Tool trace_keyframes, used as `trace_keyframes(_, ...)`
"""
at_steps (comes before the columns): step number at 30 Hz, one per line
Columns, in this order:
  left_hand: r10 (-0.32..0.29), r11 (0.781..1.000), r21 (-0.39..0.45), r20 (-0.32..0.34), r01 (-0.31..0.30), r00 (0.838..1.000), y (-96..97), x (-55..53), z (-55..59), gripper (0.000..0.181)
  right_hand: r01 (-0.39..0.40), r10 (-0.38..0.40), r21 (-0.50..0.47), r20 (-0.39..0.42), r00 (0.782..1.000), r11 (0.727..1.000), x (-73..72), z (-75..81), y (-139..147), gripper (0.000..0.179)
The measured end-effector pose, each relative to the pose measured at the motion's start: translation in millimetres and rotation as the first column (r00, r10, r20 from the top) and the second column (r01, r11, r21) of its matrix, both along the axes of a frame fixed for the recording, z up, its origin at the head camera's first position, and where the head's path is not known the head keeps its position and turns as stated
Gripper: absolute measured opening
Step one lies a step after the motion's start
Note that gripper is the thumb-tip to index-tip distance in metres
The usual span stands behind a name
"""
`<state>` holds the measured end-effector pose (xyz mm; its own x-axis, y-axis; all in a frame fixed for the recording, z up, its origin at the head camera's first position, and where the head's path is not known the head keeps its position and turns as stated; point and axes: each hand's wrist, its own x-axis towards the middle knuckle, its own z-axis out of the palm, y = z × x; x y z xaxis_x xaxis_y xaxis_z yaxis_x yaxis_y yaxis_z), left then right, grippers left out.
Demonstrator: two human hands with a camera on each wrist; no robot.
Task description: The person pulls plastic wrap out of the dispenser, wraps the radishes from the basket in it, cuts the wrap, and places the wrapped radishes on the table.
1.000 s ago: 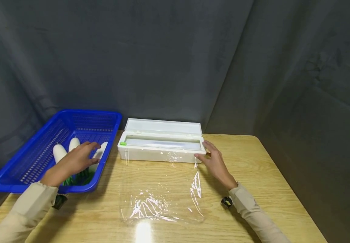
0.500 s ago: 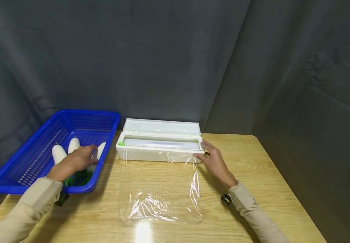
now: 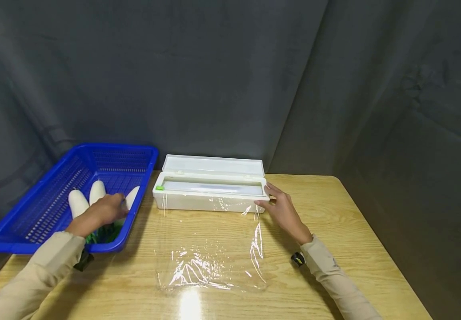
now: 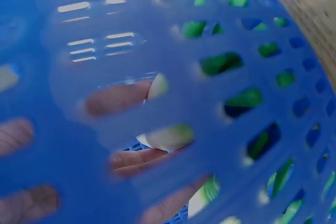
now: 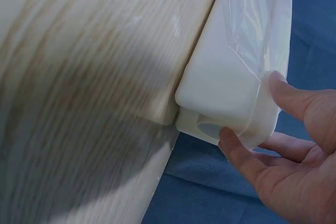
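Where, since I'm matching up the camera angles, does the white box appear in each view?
Head: the white box sits near the middle.
Left wrist: not in it.
Right wrist: the white box is right of centre, its lower end at the right hand.
Shared landmark: the wooden tabletop, visible in all three.

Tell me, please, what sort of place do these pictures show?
Probably an indoor workspace arranged for a recording, rather than a working kitchen, though I cannot be certain: a wooden table stands before a plain dark curtain, with a basket and a box set out.
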<state>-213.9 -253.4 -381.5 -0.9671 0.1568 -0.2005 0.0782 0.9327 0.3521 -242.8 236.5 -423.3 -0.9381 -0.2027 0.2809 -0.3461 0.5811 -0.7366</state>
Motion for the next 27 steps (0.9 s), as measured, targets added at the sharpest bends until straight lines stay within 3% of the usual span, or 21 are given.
trace_keyframes(3, 0.021, 1.000, 0.005, 0.014, -0.021, 1.000, -11.0, -11.0, -18.4, 0.021, 0.000, 0.000, 0.004, 0.008, 1.000, 1.000, 0.2, -0.4, 0.0, 0.061)
trace_keyframes(9, 0.040, 0.998, 0.049, 0.070, -0.043, 0.997, -46.2, -46.4, -80.2, 0.014, 0.004, -0.004, 0.004, 0.009, 1.000, 1.000, 1.0, -0.7, 0.5, 0.061)
trace_keyframes(12, 0.020, 0.993, 0.112, 0.085, -0.030, 0.996, -53.1, -52.0, -91.6, 0.016, 0.005, -0.005, 0.005, 0.004, 1.000, 1.000, 1.7, -0.7, 1.0, 0.061)
trace_keyframes(15, 0.045, 0.992, 0.114, 0.088, -0.055, 0.995, -46.3, -45.8, -81.3, 0.020, 0.005, -0.005, 0.003, 0.001, 1.000, 1.000, 1.9, -1.0, 1.3, 0.061)
trace_keyframes(22, 0.037, 0.994, 0.102, 0.047, -0.041, 0.998, -8.8, -1.7, -12.6, 0.027, 0.008, -0.007, 0.002, -0.019, 1.000, 1.000, 1.0, -0.4, 1.3, 0.059)
trace_keyframes(24, 0.043, 0.996, 0.079, 0.031, -0.045, 0.999, -3.5, 5.0, -1.3, 0.027, 0.009, -0.009, -0.003, -0.025, 1.000, 1.000, 0.6, 0.1, 1.2, 0.059)
trace_keyframes(27, 0.055, 0.997, 0.047, 0.026, -0.056, 0.998, -4.5, 7.9, 6.9, 0.026, 0.007, -0.007, -0.007, -0.027, 1.000, 1.000, -0.1, 1.0, 0.5, 0.059)
